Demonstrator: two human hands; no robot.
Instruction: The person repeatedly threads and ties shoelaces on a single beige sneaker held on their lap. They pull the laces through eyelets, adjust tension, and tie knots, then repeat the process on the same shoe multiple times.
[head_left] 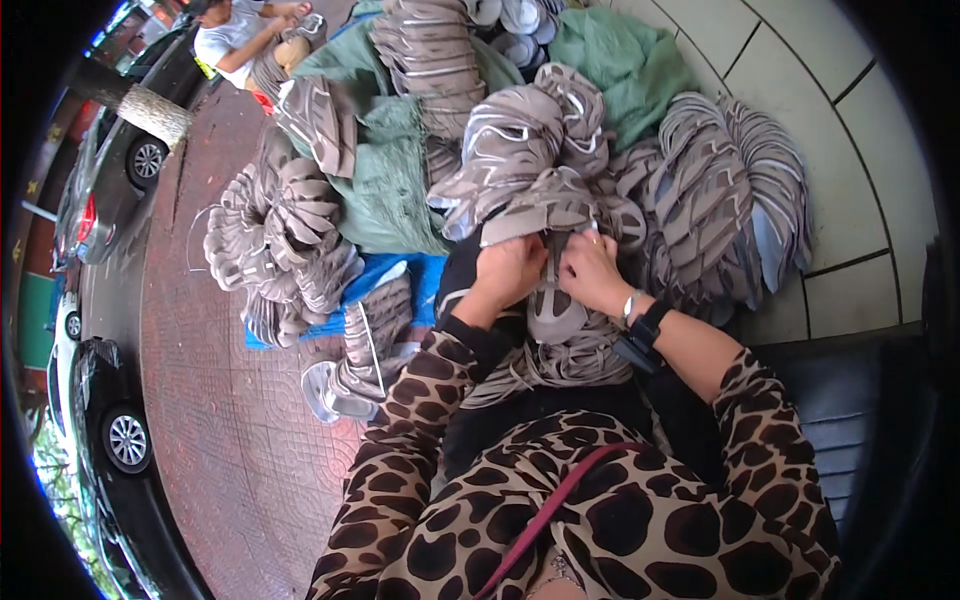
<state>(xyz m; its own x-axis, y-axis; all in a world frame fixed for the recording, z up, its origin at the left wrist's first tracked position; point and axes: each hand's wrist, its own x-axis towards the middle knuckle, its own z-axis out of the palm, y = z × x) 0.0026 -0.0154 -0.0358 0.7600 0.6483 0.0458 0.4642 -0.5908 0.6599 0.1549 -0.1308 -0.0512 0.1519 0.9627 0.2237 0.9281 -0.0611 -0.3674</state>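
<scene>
A grey-beige shoe upper [556,318] lies over my lap, its rounded toe toward me. My left hand [510,268] is closed at the left edge of its opening, fingers curled. On the opposite edge my right hand [590,266] pinches with thumb and forefinger; any lace between the fingertips is too small to make out. Beneath the toe, a bundle of pale laces [580,362] spreads across my lap. Just beyond my hands rises a heap of similar shoe uppers [515,135], one curved piece nearly touching my fingers.
Stacked uppers [700,200] stand at the right, and fanned bundles [270,235] at the left. Green woven sacks [390,175] and a blue sheet [425,285] lie among them. A person [235,40] sits at the far left. Parked cars [105,440] line the street. A black padded seat [845,425] is at my right.
</scene>
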